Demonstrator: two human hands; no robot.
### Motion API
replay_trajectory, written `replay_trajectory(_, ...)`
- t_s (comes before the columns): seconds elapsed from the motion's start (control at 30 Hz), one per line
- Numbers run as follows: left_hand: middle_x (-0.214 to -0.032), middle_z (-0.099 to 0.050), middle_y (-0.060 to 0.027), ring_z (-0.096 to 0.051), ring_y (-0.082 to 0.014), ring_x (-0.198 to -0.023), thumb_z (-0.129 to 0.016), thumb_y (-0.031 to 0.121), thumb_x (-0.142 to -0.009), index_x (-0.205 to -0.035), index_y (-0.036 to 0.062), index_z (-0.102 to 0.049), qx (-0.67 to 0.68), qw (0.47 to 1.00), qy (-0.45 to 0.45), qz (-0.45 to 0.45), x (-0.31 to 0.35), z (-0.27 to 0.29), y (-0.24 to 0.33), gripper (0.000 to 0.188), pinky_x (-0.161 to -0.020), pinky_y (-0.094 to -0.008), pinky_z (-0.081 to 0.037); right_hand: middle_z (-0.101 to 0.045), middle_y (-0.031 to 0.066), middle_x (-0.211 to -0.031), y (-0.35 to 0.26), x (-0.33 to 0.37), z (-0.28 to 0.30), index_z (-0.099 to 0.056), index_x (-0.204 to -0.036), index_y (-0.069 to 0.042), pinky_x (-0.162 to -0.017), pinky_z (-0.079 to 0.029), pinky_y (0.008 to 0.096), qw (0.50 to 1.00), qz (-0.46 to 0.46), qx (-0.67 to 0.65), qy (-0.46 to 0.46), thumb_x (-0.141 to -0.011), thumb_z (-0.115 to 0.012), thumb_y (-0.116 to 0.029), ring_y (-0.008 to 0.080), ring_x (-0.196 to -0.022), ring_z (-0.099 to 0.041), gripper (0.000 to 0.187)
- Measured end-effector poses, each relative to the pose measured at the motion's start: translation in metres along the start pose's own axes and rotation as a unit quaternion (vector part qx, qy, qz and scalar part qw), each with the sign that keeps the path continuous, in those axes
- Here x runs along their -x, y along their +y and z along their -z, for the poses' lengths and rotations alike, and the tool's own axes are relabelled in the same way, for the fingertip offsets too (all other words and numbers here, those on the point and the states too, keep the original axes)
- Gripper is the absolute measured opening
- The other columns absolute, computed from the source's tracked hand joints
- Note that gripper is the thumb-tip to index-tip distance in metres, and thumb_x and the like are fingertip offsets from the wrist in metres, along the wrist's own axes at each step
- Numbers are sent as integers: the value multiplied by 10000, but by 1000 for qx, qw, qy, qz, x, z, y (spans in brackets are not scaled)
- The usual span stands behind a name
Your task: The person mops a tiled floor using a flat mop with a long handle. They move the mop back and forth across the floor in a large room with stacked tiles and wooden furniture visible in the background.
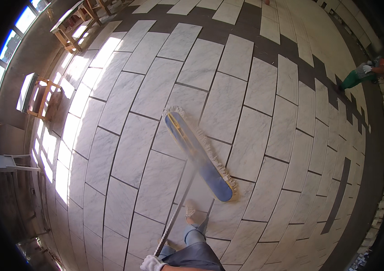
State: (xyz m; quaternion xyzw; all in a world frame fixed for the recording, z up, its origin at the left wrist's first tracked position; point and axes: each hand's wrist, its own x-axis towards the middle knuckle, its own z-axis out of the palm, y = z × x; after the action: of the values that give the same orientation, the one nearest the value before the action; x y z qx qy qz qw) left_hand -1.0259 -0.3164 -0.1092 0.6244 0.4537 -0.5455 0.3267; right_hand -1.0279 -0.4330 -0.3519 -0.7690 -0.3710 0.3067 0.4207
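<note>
A wide dust mop [210,175] with a blue top, yellow edging and a pale fringe lies slantwise on the marble floor ahead of me. Its long handle [170,224], spirally patterned toward my end, runs down to the lower edge. There my right hand [152,263], in a white glove, is closed round it; the forearm reaches across from the right along the picture's bottom. My left hand does not show. Behind the handle, one light shoe [190,210] of mine stands on the slabs, below rolled-up trousers and a dark apron [193,258].
Pale marble slabs [160,118] lie with dark gaps between them, and darker strips [151,16] cross farther off. Wooden trestles [72,28], a wooden stand [42,97] and a white table [2,161] line the left. Another person [367,71] bends at the far right beside stacked slabs.
</note>
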Motion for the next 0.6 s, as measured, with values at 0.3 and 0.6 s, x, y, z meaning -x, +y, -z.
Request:
replay_trajectory(0.3,-776,-626,-72,-544,-124,-506,-768,143,-822,-1348,75,-530,45,997,24,-61,12,-24,-66,581,-456,-297,-457,-712,68,-732,40,40,25,-720,-764,-168,-572,-564,430,983,14,132,-130,-780,-667,-204,307,-717,-730,66)
replay_trajectory(0.6,-1006,-661,-118,-665,-203,-790,-752,5,-872,-1488,35,-408,298,892,-25,-340,14,-43,47,706,-705,-340,-569,-727,15,-772,206,51,308,-678,-759,-188,-895,-507,361,925,-124,315,172,-822,-635,-178,243,-883,-689,76)
